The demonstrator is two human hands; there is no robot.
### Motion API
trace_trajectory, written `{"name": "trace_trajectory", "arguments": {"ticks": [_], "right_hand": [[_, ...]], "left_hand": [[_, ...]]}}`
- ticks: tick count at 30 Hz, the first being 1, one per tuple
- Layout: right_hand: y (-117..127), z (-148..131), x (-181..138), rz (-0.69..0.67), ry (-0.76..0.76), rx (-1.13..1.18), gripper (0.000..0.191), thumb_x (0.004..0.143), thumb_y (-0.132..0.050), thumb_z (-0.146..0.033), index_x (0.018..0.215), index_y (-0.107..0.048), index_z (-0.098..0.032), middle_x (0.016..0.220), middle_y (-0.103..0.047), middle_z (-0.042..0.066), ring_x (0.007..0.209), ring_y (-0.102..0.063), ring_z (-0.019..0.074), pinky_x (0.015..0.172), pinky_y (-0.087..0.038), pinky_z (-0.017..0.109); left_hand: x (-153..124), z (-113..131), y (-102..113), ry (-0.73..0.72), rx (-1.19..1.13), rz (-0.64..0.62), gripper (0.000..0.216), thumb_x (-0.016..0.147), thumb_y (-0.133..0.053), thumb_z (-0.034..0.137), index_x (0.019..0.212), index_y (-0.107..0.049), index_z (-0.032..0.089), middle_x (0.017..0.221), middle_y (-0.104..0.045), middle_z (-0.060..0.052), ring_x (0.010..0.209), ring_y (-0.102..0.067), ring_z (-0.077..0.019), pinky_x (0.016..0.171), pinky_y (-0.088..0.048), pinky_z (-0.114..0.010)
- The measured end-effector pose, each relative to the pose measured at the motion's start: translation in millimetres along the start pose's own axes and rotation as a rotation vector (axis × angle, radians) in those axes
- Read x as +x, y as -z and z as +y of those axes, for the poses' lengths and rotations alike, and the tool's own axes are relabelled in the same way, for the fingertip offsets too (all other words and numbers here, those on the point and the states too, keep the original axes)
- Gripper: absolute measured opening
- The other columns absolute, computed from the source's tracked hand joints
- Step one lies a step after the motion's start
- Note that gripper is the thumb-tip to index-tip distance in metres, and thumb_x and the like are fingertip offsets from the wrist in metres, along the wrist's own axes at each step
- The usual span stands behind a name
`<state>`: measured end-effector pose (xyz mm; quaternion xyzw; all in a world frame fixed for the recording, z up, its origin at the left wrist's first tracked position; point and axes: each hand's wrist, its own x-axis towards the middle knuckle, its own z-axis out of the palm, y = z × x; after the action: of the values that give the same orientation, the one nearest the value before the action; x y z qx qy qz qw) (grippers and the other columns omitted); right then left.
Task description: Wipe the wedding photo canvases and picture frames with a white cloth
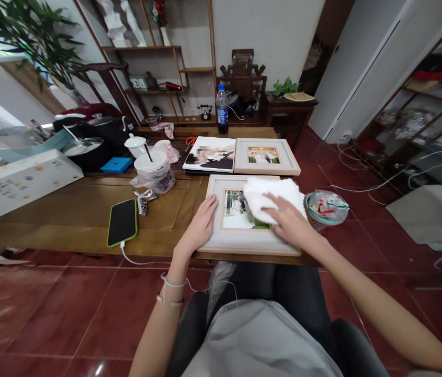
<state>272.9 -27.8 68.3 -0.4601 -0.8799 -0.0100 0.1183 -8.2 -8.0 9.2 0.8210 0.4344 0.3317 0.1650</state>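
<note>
A pale picture frame [215, 238] lies flat at the table's front edge, with a photo [233, 213] of two people in it. My left hand [202, 222] rests on the frame's left border, its fingers stretched out flat and close together. On the right half of the frame, my right hand [285, 220] presses a white cloth [279, 196] against the surface, fingertips sunk into it. The cloth hides the right part of the photo and the frame's upper right corner. Behind this lie a second framed photo [262, 156] and a white-edged photo album or print [211, 155].
Left on the wooden table [67, 220] are a phone [122, 222] on a charging cable, a bagged cup [152, 170] with a straw, a blue box [116, 165] and pots [103, 128]. A bottle [222, 110] stands behind the frames. A lined bin [326, 207] is at the right.
</note>
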Motion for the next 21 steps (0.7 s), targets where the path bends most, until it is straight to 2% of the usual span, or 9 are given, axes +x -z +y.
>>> {"name": "trace_trajectory", "arguments": {"ticks": [3,6,8,11,15,18,21], "right_hand": [[-8.2,23.3,33.4,0.085,-0.083,-0.112,0.06,0.066,-0.047,0.002,0.122,-0.057,-0.014,0.145,-0.035,0.017,0.135,-0.025,0.0333,0.107,-0.023,0.055],[-12.2,28.6,53.3,0.035,-0.053,-0.199,0.06,0.067,-0.045,0.002,0.121,-0.058,-0.018,0.141,-0.042,0.015,0.133,-0.029,0.0356,0.105,-0.017,0.063],[-11.7,21.1,52.7,-0.02,-0.004,-0.211,0.058,0.068,-0.044,0.002,0.121,-0.059,-0.019,0.139,-0.045,0.015,0.131,-0.034,0.0347,0.104,-0.015,0.064],[-4.6,-2.2,31.0,-0.111,0.074,-0.157,0.055,0.069,-0.045,0.0,0.119,-0.06,-0.019,0.136,-0.048,0.016,0.128,-0.039,0.0328,0.105,-0.018,0.063],[13.9,-42.2,-17.4,-0.228,0.196,-0.037,0.054,0.068,-0.046,0.0,0.117,-0.06,-0.017,0.138,-0.046,0.018,0.13,-0.037,0.0318,0.107,-0.022,0.058],[25.8,-65.3,-45.5,-0.247,0.227,0.043,0.052,0.066,-0.048,-0.001,0.114,-0.063,-0.017,0.139,-0.045,0.017,0.13,-0.037,0.0318,0.108,-0.026,0.055],[26.7,-71.4,-53.7,-0.223,0.236,0.113,0.055,0.064,-0.048,-0.001,0.114,-0.063,-0.02,0.141,-0.043,0.013,0.13,-0.037,0.0305,0.108,-0.029,0.053]], "left_hand": [[0.1,-0.7,-1.1,0.0,0.005,0.003,0.045,0.093,-0.031,0.018,0.136,-0.038,0.015,0.146,-0.034,-0.015,0.139,-0.024,-0.0231,0.114,-0.023,-0.049],[0.4,-0.7,-2.8,0.008,-0.006,0.024,0.046,0.092,-0.031,0.017,0.137,-0.038,0.016,0.145,-0.036,-0.014,0.139,-0.025,-0.0229,0.114,-0.023,-0.049],[0.8,-0.1,-3.6,0.016,-0.013,0.036,0.046,0.092,-0.031,0.016,0.137,-0.037,0.017,0.145,-0.037,-0.013,0.138,-0.025,-0.0227,0.114,-0.024,-0.049],[1.3,1.5,-3.9,0.028,-0.008,0.037,0.046,0.092,-0.03,0.016,0.138,-0.037,0.015,0.145,-0.037,-0.014,0.138,-0.026,-0.0225,0.114,-0.023,-0.048],[1.7,2.8,-3.0,0.045,-0.006,0.035,0.046,0.092,-0.031,0.017,0.137,-0.038,0.013,0.145,-0.036,-0.014,0.138,-0.027,-0.0229,0.114,-0.023,-0.047],[1.7,3.3,-2.3,0.047,-0.009,0.029,0.046,0.092,-0.031,0.018,0.138,-0.037,0.015,0.145,-0.036,-0.013,0.138,-0.027,-0.0232,0.114,-0.022,-0.048],[1.4,3.8,-1.6,0.046,-0.009,0.02,0.047,0.092,-0.03,0.018,0.139,-0.037,0.016,0.146,-0.036,-0.013,0.138,-0.026,-0.0228,0.114,-0.022,-0.048]]}}
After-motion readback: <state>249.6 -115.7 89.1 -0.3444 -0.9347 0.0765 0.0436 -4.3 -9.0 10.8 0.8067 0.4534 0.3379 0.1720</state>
